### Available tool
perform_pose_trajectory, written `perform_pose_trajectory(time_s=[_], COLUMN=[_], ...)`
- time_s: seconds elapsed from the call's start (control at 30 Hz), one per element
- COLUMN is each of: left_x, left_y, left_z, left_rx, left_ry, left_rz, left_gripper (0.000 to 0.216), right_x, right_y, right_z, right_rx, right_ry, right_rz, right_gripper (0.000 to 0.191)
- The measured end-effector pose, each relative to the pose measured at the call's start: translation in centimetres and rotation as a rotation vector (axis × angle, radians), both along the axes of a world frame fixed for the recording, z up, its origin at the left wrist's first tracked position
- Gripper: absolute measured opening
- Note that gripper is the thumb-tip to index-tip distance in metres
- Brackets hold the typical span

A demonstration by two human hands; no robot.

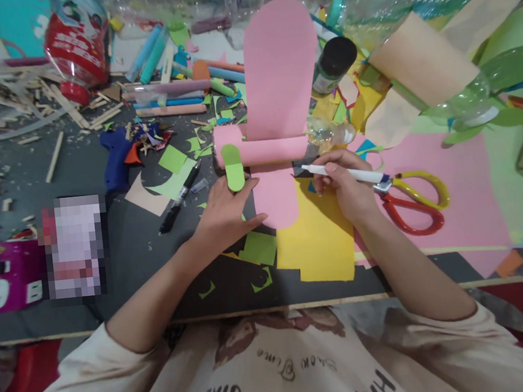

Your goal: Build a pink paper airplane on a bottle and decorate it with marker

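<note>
A long pink paper strip (278, 77) with rounded ends lies rolled across a pink tube (261, 151) in the middle of the dark table. My left hand (226, 215) presses on the strip's near end and pinches a small green rounded paper piece (233, 168) against the tube. My right hand (342, 191) is closed on a white pen (342, 173), its tip at the strip's right edge. Under both hands lies a yellow paper sheet (317, 246).
Red-and-yellow scissors (412, 200) lie right of my right hand on a pink sheet (451, 202). A black marker (181, 196), blue glue gun (114, 158), green scraps, wood sticks, paper rolls, a black-capped bottle (334, 62) and plastic bottles crowd the table.
</note>
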State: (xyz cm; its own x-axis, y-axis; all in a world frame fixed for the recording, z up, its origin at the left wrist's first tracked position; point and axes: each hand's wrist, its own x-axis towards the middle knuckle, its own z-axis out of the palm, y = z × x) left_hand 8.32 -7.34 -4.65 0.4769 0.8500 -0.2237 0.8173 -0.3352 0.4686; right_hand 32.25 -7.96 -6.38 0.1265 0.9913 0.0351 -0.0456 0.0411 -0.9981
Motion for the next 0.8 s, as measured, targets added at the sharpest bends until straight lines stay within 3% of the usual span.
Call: perform_pose_trajectory(time_s=[0.3,0.5,0.8], left_x=[-0.2,0.0,0.2], left_y=[0.0,0.0,0.1], left_z=[-0.7,-0.6,-0.2], left_rx=[0.047,0.038,0.013], left_ry=[-0.040,-0.014,-0.012], left_rz=[-0.016,0.002,0.015], left_gripper=[0.065,0.070,0.072], right_x=[-1.9,-3.8,-4.7], right_y=[-0.7,0.2,0.2], right_z=[1.3,1.0,0.6], right_rx=[-0.124,-0.128,-0.107], right_ry=[-0.107,-0.114,-0.188], right_rz=[0.190,0.300,0.261], right_gripper=[0.022,0.025,0.008])
